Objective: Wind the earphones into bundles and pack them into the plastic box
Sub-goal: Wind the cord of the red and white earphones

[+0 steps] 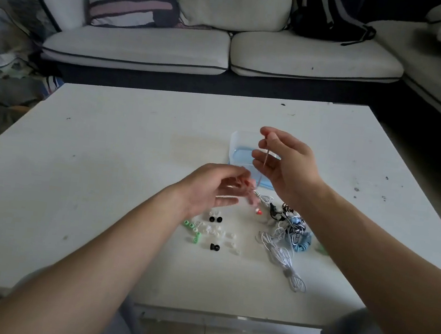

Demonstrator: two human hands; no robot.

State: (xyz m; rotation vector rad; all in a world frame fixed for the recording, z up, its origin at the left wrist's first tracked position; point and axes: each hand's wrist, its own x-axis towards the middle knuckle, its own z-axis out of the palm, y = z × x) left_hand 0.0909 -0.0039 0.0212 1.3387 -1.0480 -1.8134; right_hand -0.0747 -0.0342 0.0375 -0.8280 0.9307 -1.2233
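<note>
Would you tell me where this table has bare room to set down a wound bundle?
Bare: the left half of the table, left of the ear tips and left hand, and the far strip beyond the plastic box. Crowded: around the ear tips, tangled earphones and box.

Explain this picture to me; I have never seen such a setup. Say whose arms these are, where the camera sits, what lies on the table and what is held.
No machine here: a person works with two bare hands, filmed by one camera on their head, looking down. The right hand pinches a thin pinkish earphone cable; the left hand, blurred, seems to hold its lower part. On the white table lie a clear plastic box, a tangle of earphones, one wound white bundle and loose ear tips. A sofa stands behind.
</note>
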